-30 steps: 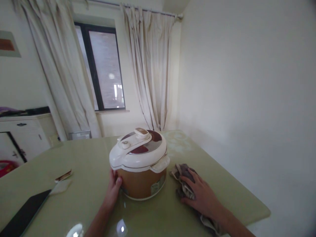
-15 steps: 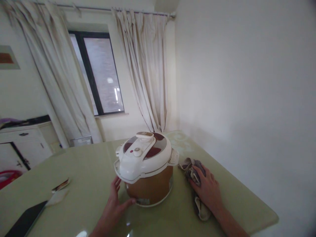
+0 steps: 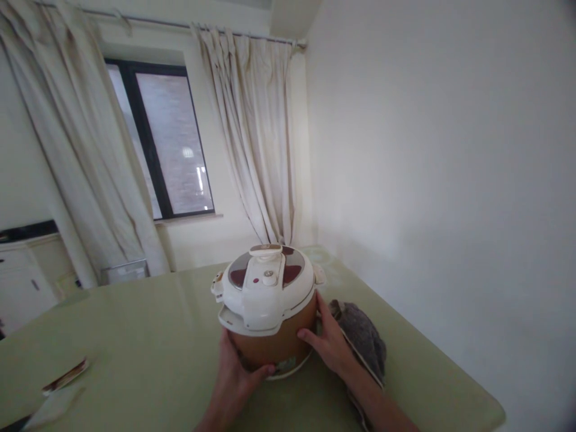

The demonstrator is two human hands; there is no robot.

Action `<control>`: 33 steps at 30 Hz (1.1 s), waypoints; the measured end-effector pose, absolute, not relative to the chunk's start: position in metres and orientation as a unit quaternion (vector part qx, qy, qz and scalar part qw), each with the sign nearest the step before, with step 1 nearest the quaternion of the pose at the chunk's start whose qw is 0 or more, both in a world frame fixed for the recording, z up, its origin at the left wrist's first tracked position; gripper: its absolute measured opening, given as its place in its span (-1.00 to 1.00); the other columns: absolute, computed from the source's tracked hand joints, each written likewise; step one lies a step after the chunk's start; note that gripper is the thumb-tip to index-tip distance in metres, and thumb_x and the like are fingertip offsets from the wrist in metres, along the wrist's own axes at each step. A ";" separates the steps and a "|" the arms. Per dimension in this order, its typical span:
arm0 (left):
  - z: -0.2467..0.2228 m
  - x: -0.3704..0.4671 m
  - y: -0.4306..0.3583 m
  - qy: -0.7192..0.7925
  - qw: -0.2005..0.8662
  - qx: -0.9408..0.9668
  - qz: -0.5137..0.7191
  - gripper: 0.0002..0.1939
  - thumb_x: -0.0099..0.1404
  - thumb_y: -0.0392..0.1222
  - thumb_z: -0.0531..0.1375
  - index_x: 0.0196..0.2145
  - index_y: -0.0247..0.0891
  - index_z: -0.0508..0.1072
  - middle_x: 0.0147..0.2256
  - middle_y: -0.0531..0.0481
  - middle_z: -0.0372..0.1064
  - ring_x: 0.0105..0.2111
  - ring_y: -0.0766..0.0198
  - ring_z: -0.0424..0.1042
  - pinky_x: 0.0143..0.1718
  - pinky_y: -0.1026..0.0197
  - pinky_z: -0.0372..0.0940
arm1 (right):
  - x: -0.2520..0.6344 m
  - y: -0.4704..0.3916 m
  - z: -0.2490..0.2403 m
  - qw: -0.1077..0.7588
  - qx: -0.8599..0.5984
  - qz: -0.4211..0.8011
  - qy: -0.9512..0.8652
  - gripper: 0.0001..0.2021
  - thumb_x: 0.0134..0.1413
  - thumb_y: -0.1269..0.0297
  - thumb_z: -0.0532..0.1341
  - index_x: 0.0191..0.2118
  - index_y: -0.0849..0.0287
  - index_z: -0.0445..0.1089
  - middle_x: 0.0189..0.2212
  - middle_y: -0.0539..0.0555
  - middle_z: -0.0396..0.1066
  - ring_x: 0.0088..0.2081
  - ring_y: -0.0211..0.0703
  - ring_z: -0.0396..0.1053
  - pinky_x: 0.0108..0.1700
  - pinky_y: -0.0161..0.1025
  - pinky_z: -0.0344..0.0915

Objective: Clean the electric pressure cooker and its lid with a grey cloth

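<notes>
A round electric cooker [image 3: 265,306] with a white lid and brown body stands on the green table. My left hand [image 3: 238,375] grips its lower front left side, thumb along the base. On the cooker's right side, my right hand [image 3: 330,342] is pressed, with the thumb on the brown body and the fingers reaching back under the rim. A crumpled grey cloth [image 3: 362,336] lies to the right, partly behind my right forearm, and neither hand is holding it.
The green table [image 3: 148,336] carries a small brown and white item [image 3: 65,377] at left, with a dark flat object [image 3: 17,423] at the lower left edge. A white wall [image 3: 427,180] runs along the right side. A window and curtains stand behind.
My right hand has let go of the cloth and moved left onto the cooker. The cooker has turned so its front points more to the right. The view has shifted right.
</notes>
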State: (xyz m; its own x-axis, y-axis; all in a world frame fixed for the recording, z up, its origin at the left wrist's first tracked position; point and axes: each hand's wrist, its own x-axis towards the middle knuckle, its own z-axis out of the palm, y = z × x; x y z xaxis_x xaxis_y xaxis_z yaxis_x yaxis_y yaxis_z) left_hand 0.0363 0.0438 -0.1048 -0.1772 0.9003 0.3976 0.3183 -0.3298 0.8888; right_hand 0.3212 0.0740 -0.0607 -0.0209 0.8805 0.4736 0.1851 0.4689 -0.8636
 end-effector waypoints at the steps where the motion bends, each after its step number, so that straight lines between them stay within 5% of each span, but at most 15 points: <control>1: -0.103 0.045 0.050 0.524 0.232 0.591 0.568 0.56 -0.06 0.24 0.63 0.62 -0.18 -0.18 0.50 -0.50 0.15 0.52 -0.48 0.18 0.52 -0.49 0.16 | 0.325 0.081 -0.065 0.576 -0.410 0.313 -0.634 0.17 0.19 -0.29 0.45 0.70 0.04 -0.09 0.64 0.33 0.06 0.61 0.27 0.11 0.59 0.32 0.08; 6: -0.091 0.088 0.086 0.537 0.175 0.619 0.545 0.65 -0.06 0.30 0.61 0.63 -0.28 -0.32 0.52 -0.56 0.06 0.54 -0.50 0.09 0.54 -0.46 0.07 | 0.344 0.108 -0.081 0.621 -0.430 0.301 -0.582 0.05 0.35 -0.30 0.31 0.70 0.07 -0.09 0.67 0.28 -0.02 0.66 0.16 -0.03 0.64 0.24 -0.04; 15: -0.088 0.165 0.161 0.549 0.196 0.615 0.532 0.73 -0.09 0.37 0.57 0.60 -0.33 -0.47 0.57 -0.66 -0.23 0.61 -0.57 -0.17 0.55 -0.46 -0.05 | 0.343 0.129 -0.102 0.634 -0.548 0.168 -0.518 -0.12 0.47 -0.26 0.13 0.65 0.19 0.05 0.61 0.32 0.13 0.62 0.23 0.08 0.61 0.27 0.07; 21: -0.081 0.169 0.186 0.540 0.228 0.616 0.526 0.71 -0.17 0.35 0.56 0.58 -0.44 -0.35 0.56 -0.76 -0.24 0.62 -0.59 -0.22 0.55 -0.47 -0.11 | 0.342 0.128 -0.102 0.620 -0.558 0.087 -0.545 -0.28 0.45 -0.12 0.12 0.50 0.26 0.28 0.44 0.42 0.37 0.52 0.33 0.24 0.54 0.31 0.17; 25: -0.076 0.130 0.169 0.490 0.286 0.625 0.536 0.49 -0.13 0.39 0.51 0.55 -0.36 -0.02 0.52 -0.63 0.05 0.56 -0.47 0.07 0.45 -0.40 0.16 | 0.343 0.119 -0.085 0.645 -0.548 0.060 -0.530 -0.48 0.40 -0.14 0.17 0.15 0.19 0.51 0.08 0.41 0.58 0.16 0.32 0.53 0.27 0.23 0.44; 27: -0.077 0.102 0.147 0.494 0.307 0.591 0.559 0.20 0.02 0.44 0.44 0.44 -0.25 0.24 0.41 -0.50 0.29 0.39 -0.34 0.38 0.22 -0.27 0.43 | 0.341 0.113 -0.076 0.645 -0.541 0.094 -0.531 -0.55 0.38 -0.21 0.19 -0.10 0.11 0.54 -0.14 0.30 0.63 -0.07 0.24 0.59 0.08 0.13 0.52; 29: -0.081 0.073 0.120 0.523 0.319 0.551 0.567 -0.13 0.16 0.51 0.35 0.17 -0.21 0.48 0.08 -0.31 0.57 -0.03 -0.13 0.63 -0.15 -0.06 0.52 | 0.339 0.107 -0.068 0.633 -0.534 0.144 -0.541 -0.51 0.33 -0.30 0.24 -0.26 0.07 0.52 -0.30 0.22 0.63 -0.22 0.18 0.59 -0.05 0.05 0.52; 31: -0.086 0.046 0.090 0.548 0.323 0.529 0.562 -0.26 0.25 0.58 0.24 -0.11 -0.20 0.56 -0.37 -0.03 0.49 -0.44 0.11 0.48 -0.43 0.11 0.34 | 0.337 0.103 -0.064 0.607 -0.536 0.182 -0.558 -0.44 0.26 -0.40 0.27 -0.35 0.07 0.52 -0.41 0.17 0.61 -0.34 0.13 0.57 -0.15 -0.01 0.50; 33: -0.090 0.025 0.062 0.565 0.310 0.523 0.558 -0.24 0.29 0.62 0.16 -0.21 -0.20 0.59 -0.59 0.16 0.18 -0.59 0.21 0.26 -0.51 0.17 0.17 | 0.336 0.102 -0.064 0.574 -0.542 0.198 -0.580 -0.37 0.25 -0.46 0.25 -0.41 0.07 0.52 -0.51 0.12 0.57 -0.46 0.06 0.50 -0.27 -0.07 0.44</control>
State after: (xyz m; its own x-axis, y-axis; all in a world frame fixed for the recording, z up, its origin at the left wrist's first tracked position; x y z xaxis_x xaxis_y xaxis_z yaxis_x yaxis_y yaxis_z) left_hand 0.0247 0.0623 -0.0904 -0.2606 0.9366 0.2343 0.2448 -0.1706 0.9545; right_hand 0.3358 0.1023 -0.0637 0.2476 0.8574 0.4512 0.4020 0.3328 -0.8530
